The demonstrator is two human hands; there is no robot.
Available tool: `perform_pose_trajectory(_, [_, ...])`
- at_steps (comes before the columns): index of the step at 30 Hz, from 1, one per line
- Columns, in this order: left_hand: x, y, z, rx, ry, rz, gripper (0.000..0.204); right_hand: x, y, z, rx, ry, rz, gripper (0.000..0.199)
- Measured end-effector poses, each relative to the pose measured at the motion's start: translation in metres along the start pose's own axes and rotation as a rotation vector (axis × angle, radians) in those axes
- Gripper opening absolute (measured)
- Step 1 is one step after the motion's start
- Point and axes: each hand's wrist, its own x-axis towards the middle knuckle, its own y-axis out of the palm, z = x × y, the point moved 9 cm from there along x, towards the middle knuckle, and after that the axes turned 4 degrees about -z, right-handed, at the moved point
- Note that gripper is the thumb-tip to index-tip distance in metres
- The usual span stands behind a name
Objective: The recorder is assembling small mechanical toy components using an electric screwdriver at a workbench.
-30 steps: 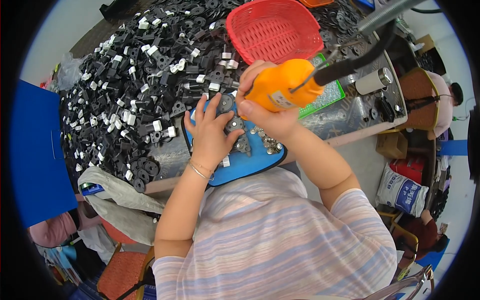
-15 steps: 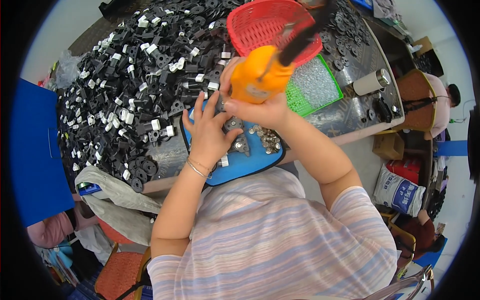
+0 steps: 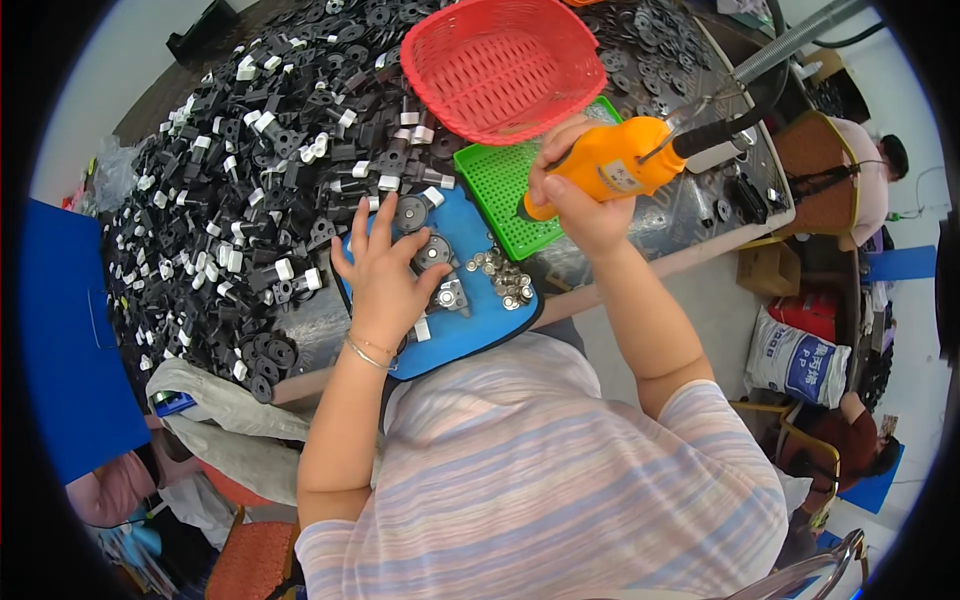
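My right hand (image 3: 588, 212) is wrapped round an orange electric screwdriver (image 3: 625, 165) with a black cord, its tip pointing down-left over the green perforated tray (image 3: 515, 238). The tool and hand hide part of that tray. My left hand (image 3: 385, 278) lies with fingers spread over the left side of a blue mat (image 3: 455, 345). Close to its fingertips are a grey-black wheel (image 3: 411, 213) and a second wheel (image 3: 433, 251). A black part with a metal centre (image 3: 450, 297) lies by the thumb. Small round metal pieces (image 3: 512, 285) are heaped at the mat's right.
Black parts with white ends (image 3: 270, 150) pile high across the left of the table. A red woven basket (image 3: 500, 75) stands behind the tray. Loose black discs (image 3: 640, 45) lie beyond it. A grey cloth (image 3: 225, 420) hangs at the left edge. Other people sit at the right.
My right hand has carried the screwdriver right, away from the mat to over the green tray. My left hand has stayed spread over the mat. The whole view has shifted slightly.
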Motion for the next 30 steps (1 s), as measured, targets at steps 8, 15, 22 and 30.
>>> perform_pose_trajectory(8, [0.0,-0.001,-0.004,0.052,0.004,0.007,0.04,-0.003,0.01,-0.005,-0.058,-0.091,0.063,0.024])
perform_pose_trajectory(15, [0.001,0.0,-0.005,0.064,-0.002,0.024,0.039,-0.001,0.01,-0.005,-0.016,-0.101,0.027,0.023])
perform_pose_trajectory(22, [0.001,0.001,-0.005,0.066,0.003,0.031,0.039,0.001,0.015,-0.004,-0.057,-0.092,0.06,0.022])
perform_pose_trajectory(30, [0.0,0.002,-0.005,0.061,0.012,0.024,0.038,0.001,0.015,-0.005,-0.043,-0.08,0.059,0.023])
